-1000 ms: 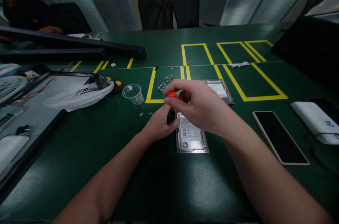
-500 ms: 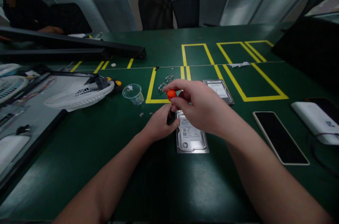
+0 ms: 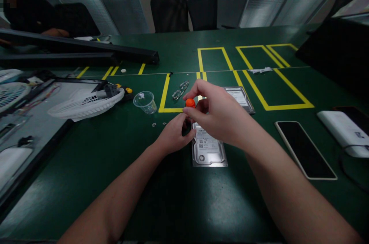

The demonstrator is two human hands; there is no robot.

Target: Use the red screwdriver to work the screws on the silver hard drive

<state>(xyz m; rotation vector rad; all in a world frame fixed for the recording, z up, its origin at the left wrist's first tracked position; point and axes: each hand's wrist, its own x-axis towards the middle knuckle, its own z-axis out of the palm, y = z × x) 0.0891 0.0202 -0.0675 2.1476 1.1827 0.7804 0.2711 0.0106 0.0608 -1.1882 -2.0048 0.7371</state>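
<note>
A silver hard drive [image 3: 208,146] with a white label lies on the green table, its far end hidden under my hands. My right hand [image 3: 211,111] is above that far end, its thumb and fingers closed around an orange-topped tool [image 3: 190,103]. My left hand [image 3: 175,132] rests at the drive's far left corner, the thumb touching its edge; the fingertips are closed near the lower part of the tool, and what they pinch is hidden. Some tiny screws [image 3: 153,124] lie to the left, near a clear plastic cup [image 3: 144,102].
A second hard drive [image 3: 239,98] and glasses [image 3: 180,90] lie beyond my hands. At right are a phone [image 3: 305,150] and a white power bank [image 3: 344,132]. A tray [image 3: 57,132] with white fan grilles stands left; a person [image 3: 34,13] sits at the far left.
My right hand has opened its grip slightly around the orange top, which has shifted a little to the right. My left hand has stayed in place.
</note>
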